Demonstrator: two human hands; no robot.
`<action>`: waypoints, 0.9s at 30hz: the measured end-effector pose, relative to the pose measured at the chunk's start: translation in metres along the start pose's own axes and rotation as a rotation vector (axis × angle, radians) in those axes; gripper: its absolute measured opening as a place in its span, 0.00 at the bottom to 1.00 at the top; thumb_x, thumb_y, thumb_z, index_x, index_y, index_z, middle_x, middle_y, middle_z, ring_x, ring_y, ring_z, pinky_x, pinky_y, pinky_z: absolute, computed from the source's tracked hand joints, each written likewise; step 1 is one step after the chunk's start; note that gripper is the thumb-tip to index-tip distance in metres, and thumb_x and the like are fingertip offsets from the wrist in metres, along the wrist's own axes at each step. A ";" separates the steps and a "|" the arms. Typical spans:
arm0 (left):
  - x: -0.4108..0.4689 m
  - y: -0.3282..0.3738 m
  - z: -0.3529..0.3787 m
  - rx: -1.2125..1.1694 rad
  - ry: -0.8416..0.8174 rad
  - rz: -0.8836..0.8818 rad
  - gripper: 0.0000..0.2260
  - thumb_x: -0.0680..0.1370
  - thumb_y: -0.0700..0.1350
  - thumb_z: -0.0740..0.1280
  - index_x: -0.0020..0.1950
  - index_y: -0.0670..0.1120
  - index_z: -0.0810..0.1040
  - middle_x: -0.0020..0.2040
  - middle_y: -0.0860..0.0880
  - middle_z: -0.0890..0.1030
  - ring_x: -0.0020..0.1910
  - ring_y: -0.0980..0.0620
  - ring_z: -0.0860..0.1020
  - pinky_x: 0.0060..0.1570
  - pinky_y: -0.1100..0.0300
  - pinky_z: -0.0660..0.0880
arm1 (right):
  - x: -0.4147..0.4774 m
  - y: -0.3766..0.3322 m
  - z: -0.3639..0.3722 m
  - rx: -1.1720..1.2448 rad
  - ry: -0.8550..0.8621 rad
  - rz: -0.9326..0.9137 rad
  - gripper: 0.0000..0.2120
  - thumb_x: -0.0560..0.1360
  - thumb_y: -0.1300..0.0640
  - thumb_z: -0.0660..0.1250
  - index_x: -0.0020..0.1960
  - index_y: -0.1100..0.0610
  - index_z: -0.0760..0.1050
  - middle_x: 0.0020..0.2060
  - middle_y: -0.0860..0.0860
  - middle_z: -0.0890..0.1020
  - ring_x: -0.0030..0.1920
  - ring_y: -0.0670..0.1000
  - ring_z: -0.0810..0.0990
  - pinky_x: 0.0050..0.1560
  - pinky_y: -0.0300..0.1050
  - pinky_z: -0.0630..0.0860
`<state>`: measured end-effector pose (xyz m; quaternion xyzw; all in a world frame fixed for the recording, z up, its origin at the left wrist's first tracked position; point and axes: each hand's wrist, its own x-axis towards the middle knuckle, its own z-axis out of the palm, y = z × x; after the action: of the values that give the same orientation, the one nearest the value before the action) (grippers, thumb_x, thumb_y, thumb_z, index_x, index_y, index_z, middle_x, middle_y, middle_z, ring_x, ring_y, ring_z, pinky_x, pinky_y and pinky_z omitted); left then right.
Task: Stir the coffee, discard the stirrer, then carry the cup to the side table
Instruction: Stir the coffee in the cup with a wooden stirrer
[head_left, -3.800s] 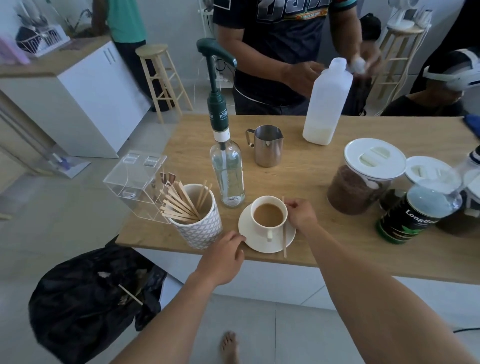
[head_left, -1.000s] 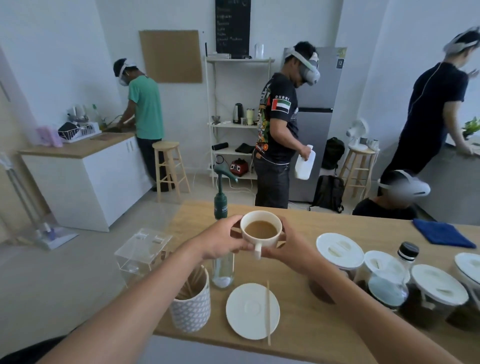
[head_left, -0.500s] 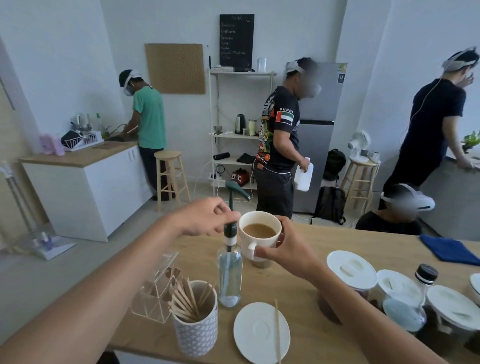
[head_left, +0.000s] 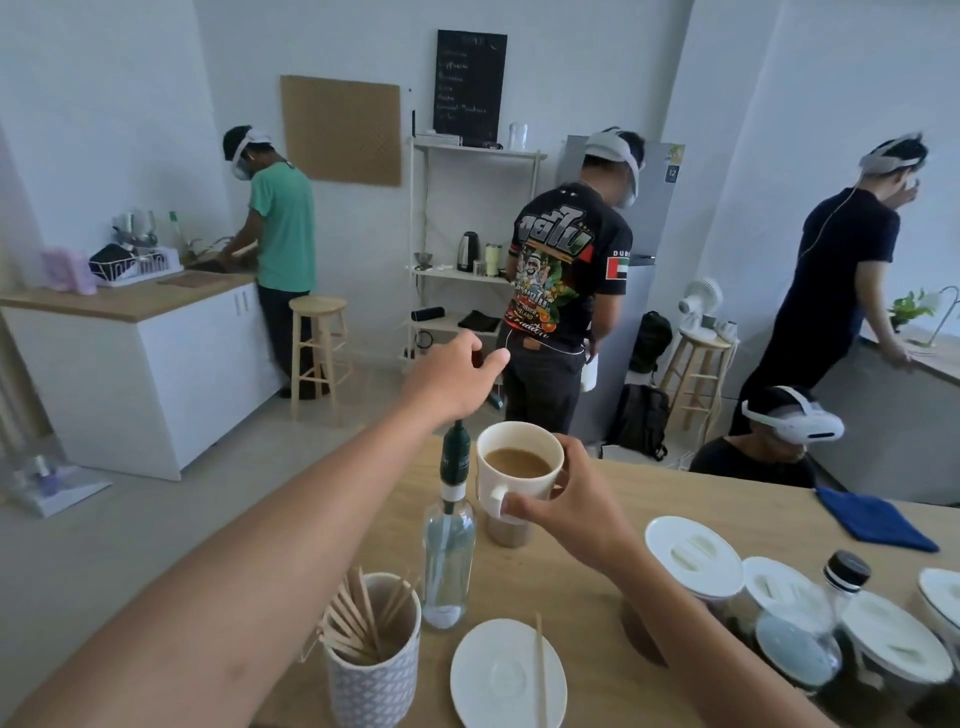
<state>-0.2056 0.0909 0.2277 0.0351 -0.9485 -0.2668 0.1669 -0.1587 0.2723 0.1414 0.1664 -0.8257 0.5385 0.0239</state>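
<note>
My right hand (head_left: 569, 506) grips a white cup of milky coffee (head_left: 519, 470) by its handle and side, held in the air above the wooden counter (head_left: 675, 504). My left hand (head_left: 454, 376) is stretched forward above the pump bottle (head_left: 449, 530), fingers apart and holding nothing. The white saucer (head_left: 506, 675) lies at the counter's near edge. A wooden stirrer (head_left: 541, 670) rests across its right side.
A patterned cup of wooden stirrers (head_left: 374, 654) stands at the near left. White-lidded jars (head_left: 693, 558) and a dark bottle (head_left: 844, 577) crowd the right. A blue cloth (head_left: 872, 519) lies further back. Several people stand or sit beyond the counter; wooden stools (head_left: 317, 348) are on the floor.
The cup left the saucer and was lifted with both hands. My left hand then let go and reached forward over the pump bottle. The person with the white jug turned away.
</note>
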 end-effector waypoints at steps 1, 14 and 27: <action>-0.002 -0.001 0.001 0.013 -0.003 0.002 0.21 0.81 0.62 0.54 0.63 0.50 0.74 0.53 0.51 0.80 0.50 0.49 0.78 0.43 0.56 0.71 | 0.000 0.000 0.001 0.002 0.008 0.000 0.35 0.63 0.57 0.81 0.64 0.50 0.67 0.50 0.41 0.80 0.47 0.32 0.79 0.45 0.28 0.75; -0.003 -0.009 0.003 -0.184 -0.126 -0.058 0.14 0.81 0.51 0.54 0.42 0.46 0.73 0.45 0.41 0.83 0.33 0.47 0.78 0.26 0.57 0.77 | 0.009 -0.005 0.010 0.029 0.034 0.004 0.35 0.63 0.54 0.81 0.64 0.49 0.67 0.50 0.39 0.80 0.48 0.33 0.79 0.51 0.37 0.77; -0.004 -0.011 0.007 -0.172 -0.086 -0.020 0.15 0.81 0.47 0.54 0.43 0.39 0.72 0.46 0.38 0.82 0.35 0.46 0.76 0.33 0.56 0.72 | 0.017 -0.013 0.010 0.043 0.091 -0.005 0.35 0.64 0.53 0.80 0.66 0.52 0.68 0.51 0.40 0.79 0.50 0.40 0.79 0.47 0.35 0.76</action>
<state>-0.2041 0.0854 0.2148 0.0186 -0.9281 -0.3501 0.1257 -0.1693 0.2547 0.1524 0.1440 -0.8115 0.5632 0.0592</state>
